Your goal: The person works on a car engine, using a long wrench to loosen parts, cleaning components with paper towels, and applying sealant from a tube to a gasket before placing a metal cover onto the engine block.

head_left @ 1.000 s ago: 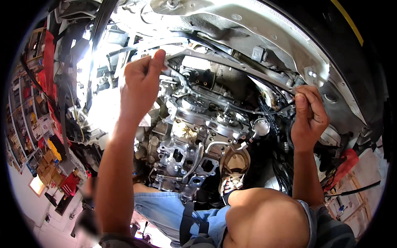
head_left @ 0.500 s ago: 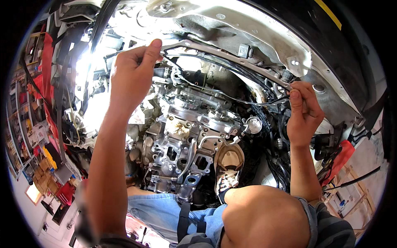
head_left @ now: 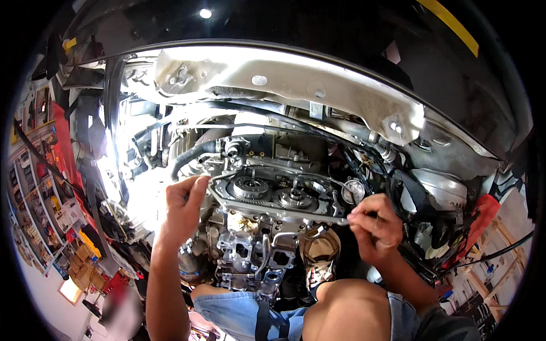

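Observation:
A thin grey metal frame, which looks like a gasket (head_left: pixel 278 215), lies level over the top end of the engine (head_left: pixel 236 250). My left hand (head_left: pixel 185 207) is closed at its left corner, thumb against the fingers. At its right end my right hand (head_left: pixel 378 230) pinches the edge between thumb and fingertips. Two round toothed gears, a left gear (head_left: pixel 251 187) and a right gear (head_left: pixel 294 198), show inside the frame's outline. Whether the frame touches the engine all round I cannot tell.
My shoe (head_left: pixel 319 250) stands in the engine bay, right of the engine, with my bare knee (head_left: pixel 355 310) nearer. A ribbed hose (head_left: pixel 193 156) curves at the left. Black cables (head_left: pixel 296 120) cross behind, under the pale metal body panel (head_left: pixel 290 79). A bright lamp glares at the left.
Both hands have come down and nearer with the metal frame, from in front of the body panel to over the gears. The view has tilted up, showing more of the panel.

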The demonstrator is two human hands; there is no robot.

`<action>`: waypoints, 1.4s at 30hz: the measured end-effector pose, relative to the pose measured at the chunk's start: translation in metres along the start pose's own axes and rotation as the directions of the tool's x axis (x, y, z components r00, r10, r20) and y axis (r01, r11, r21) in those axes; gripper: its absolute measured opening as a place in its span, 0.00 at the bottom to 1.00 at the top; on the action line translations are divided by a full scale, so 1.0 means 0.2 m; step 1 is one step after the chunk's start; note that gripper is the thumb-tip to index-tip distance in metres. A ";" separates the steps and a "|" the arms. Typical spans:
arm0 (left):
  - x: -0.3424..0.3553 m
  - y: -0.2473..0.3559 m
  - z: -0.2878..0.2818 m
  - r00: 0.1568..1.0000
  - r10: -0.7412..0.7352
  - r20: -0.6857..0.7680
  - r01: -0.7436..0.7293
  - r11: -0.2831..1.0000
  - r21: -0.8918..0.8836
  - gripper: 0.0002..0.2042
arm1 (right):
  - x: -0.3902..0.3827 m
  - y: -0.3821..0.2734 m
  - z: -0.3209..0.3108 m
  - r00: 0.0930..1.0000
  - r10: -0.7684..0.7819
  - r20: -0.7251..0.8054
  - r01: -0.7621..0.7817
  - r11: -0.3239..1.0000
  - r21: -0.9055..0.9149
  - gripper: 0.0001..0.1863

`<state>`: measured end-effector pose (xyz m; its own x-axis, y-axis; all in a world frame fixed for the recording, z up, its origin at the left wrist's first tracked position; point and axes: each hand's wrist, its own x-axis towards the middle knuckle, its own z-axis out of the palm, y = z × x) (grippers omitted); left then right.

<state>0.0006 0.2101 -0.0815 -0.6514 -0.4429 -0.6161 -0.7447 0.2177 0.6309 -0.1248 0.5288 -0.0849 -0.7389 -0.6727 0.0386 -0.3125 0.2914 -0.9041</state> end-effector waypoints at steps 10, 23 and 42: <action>0.03 -0.04 0.07 0.980 -0.193 -0.036 0.197 0.961 0.194 0.15 | -0.04 0.07 0.10 0.991 0.070 0.117 -0.066 0.997 -0.038 0.12; 0.04 -0.10 0.11 0.978 -0.187 -0.092 0.200 0.965 0.170 0.14 | -0.11 0.11 0.14 0.991 0.067 0.114 -0.060 0.996 -0.064 0.15; 0.03 -0.17 0.11 0.979 -0.165 -0.116 0.174 0.983 0.066 0.14 | -0.11 0.08 0.16 0.992 0.055 0.113 -0.042 0.993 -0.113 0.19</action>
<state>0.0191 0.2197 -0.1163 -0.4980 -0.5707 -0.6529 -0.8545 0.1945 0.4817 -0.0952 0.5272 -0.1141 -0.6830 -0.7280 -0.0597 -0.3463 0.3947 -0.8511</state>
